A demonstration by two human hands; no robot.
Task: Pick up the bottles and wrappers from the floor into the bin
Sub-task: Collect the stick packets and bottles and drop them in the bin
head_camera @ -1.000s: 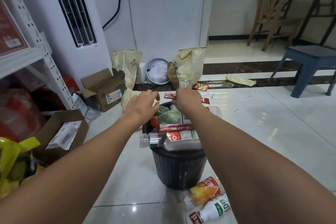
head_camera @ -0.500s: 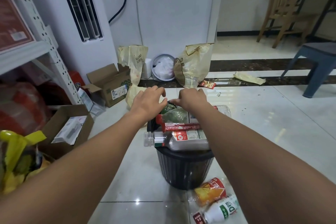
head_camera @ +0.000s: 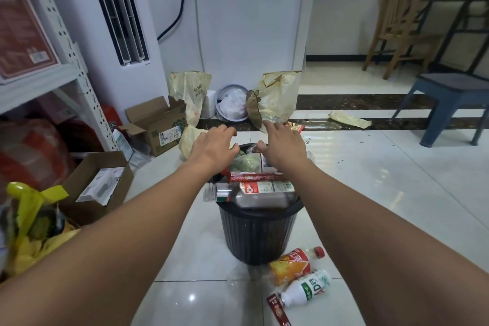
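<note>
Both arms reach forward over a black ribbed bin [head_camera: 258, 235] that stands on the white tiled floor [head_camera: 370, 193]. The left grip [head_camera: 211, 148] hangs palm down over the bin's far left rim, its fingers loosely bent and holding nothing. The right grip [head_camera: 284, 148] hangs beside it over the far right rim, fingers spread and pointing forward, also holding nothing; the two are close but apart. The bin is heaped above its rim. A clear bottle [head_camera: 254, 192] with a red and white label lies on its side across the near edge, its neck sticking out past the left rim. A long red wrapper [head_camera: 254, 176] lies across just behind it, and behind that is a green packet [head_camera: 244, 163] under the hands. On the floor just beside the bin's near right foot lie an orange-labelled bottle [head_camera: 291, 264] with a red cap and, touching it, a white bottle with a green label [head_camera: 307, 288]. A red strip wrapper [head_camera: 277, 309] lies by the white bottle's cap. Beyond the bin, two yellow bags [head_camera: 277, 95] lean at the foot of the wall, a small red wrapper [head_camera: 295, 126] lies past the right grip, and a yellow wrapper [head_camera: 349, 119] lies on the dark floor stripe near a blue stool [head_camera: 449, 98].
</note>
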